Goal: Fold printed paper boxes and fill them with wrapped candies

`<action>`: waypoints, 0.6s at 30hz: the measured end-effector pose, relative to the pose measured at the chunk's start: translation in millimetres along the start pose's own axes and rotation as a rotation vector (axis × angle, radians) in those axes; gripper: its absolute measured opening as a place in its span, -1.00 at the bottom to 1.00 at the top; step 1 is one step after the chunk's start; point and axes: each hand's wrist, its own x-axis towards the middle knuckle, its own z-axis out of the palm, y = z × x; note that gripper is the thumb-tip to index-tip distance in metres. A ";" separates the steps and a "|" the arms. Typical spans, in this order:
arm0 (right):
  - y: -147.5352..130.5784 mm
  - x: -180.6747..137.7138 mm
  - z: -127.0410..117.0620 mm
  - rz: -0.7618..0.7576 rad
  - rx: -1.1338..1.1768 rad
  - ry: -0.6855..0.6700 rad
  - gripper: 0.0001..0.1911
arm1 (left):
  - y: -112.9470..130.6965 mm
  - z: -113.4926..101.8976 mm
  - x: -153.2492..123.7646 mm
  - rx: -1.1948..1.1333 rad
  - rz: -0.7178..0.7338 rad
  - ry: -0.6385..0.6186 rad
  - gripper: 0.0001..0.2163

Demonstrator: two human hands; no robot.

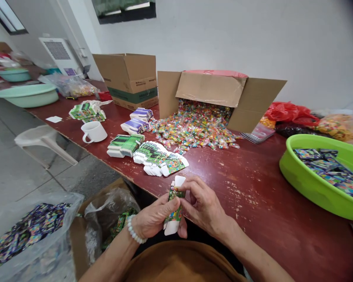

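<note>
A small green printed carton (174, 209) is in my left hand (157, 215), its thumb lying across the front and its fingers behind. White flaps stand out at the carton's top and bottom. My right hand (206, 201) is curled at the upper end, index finger and thumb closed on the carton's right edge by the top flap. A bit of red and yellow shows at that end, too small to name. Beyond my hands lies a fanned row of flat green cartons (155, 156), with a green stack (126, 145) to its left.
Wrapped candies (194, 129) spill from an open cardboard box (211, 89). A green basin (317, 188) with dark packets stands right. Left are a white mug (94, 132), purple cartons (137, 125) and a closer-to-wall box (129, 80). Below are a packet-filled bag (55, 250) and a stool (44, 137).
</note>
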 end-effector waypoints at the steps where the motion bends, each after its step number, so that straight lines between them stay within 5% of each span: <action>1: -0.9 1.0 -2.0 0.011 -0.008 -0.015 -0.75 | 0.5 0.2 -0.4 -0.003 0.001 -0.004 -0.49; 11: -9.3 13.3 -25.1 0.100 -0.151 -0.292 -0.81 | 0.6 -3.7 -1.8 0.092 -0.033 -0.012 -0.42; 18: -7.4 15.5 -22.6 0.090 -0.186 -0.267 -0.83 | 12.8 -7.3 -2.2 0.257 -0.062 -0.058 -0.53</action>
